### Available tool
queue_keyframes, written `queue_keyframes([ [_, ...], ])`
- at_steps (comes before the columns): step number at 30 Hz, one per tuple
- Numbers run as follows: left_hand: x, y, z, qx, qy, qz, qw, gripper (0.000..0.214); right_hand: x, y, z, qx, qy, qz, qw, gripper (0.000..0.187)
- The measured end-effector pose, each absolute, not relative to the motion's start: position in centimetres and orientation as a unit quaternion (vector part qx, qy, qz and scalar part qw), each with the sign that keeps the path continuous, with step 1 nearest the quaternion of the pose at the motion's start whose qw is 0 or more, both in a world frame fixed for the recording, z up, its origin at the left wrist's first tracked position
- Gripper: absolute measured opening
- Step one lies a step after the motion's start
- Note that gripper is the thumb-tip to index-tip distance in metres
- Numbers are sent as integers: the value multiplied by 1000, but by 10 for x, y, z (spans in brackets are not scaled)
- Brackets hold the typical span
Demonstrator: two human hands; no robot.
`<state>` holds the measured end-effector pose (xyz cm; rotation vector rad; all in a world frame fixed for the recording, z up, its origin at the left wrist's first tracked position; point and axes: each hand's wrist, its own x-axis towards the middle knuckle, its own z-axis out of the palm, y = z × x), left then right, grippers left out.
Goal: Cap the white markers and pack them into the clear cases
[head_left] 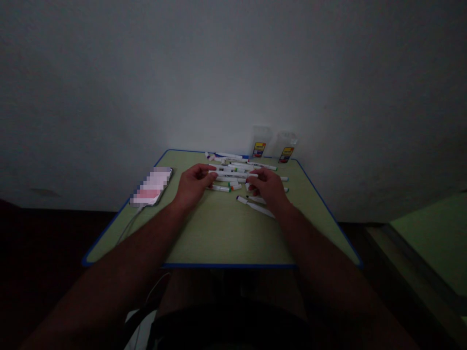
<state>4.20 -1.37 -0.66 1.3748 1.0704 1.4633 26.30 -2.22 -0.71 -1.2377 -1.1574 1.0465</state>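
Observation:
A white marker (232, 174) lies level between my two hands, over a spread of other white markers. My left hand (194, 183) pinches its left end between thumb and fingers. At the other end, the fingers of my right hand (269, 185) are closed on it. Just below are loose caps, among them one with an orange end (236, 187). A marker with a green tip (222, 188) rests beside my left fingertips. Under my right wrist, a marker with a dark purple end (257, 207) points toward the left, partly hidden by the arm.
Two clear plastic cases (261, 138) with yellow labels stand at the table's back edge against the wall (233, 73). A phone (152, 187) with a white cable (128, 224) lies on the left. Blue edging (229, 266) borders the table.

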Motion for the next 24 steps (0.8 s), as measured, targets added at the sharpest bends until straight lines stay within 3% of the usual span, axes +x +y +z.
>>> queue_keyframes([
  [12,43,-15,-5,581,406,581,400,22,263,-22,-6,-568,-491,435,496,19],
  [24,41,-9,-10,551,402,598,421,20,269,-22,3,-508,-437,472,573,17],
])
